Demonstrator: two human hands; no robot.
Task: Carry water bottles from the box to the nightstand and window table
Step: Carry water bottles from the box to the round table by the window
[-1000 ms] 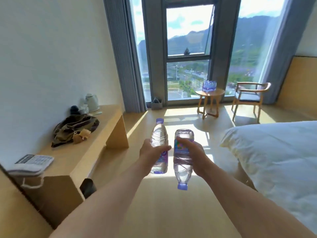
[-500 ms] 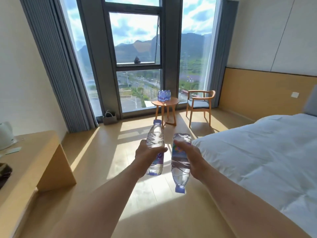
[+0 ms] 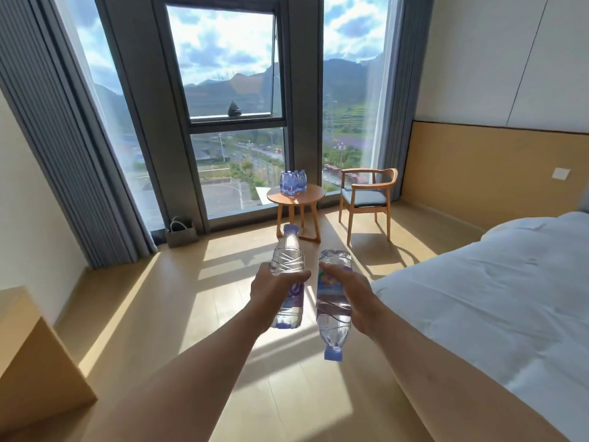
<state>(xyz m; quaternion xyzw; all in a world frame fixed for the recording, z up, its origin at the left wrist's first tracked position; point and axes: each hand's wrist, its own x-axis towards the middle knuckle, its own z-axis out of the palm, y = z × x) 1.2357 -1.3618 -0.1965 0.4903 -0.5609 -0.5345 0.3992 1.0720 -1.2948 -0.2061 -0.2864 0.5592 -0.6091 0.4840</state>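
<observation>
While sun stripes the floor (image 3: 165,314): table (image 3: 314,195) centre, bed (image 3: 497,301) right.
Hands: left (image 3: 274,291) grips upright bottle (image 3: 287,260); right (image 3: 349,291) grips inverted bottle (image 3: 333,317).

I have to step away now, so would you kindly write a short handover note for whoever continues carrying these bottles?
Left hand: grips an upright bottle, cap up.
Right hand: grips an inverted bottle, cap pointing down.
Both are held out in front, above the wooden floor, with the bed to the right.
Done: a cluster of bottles already stands on the round window table, beside the chair.
Left: walk on to the table, turn the right-hand bottle cap up and set both down. The box and nightstand are out of view, so their state cannot be told.
</observation>
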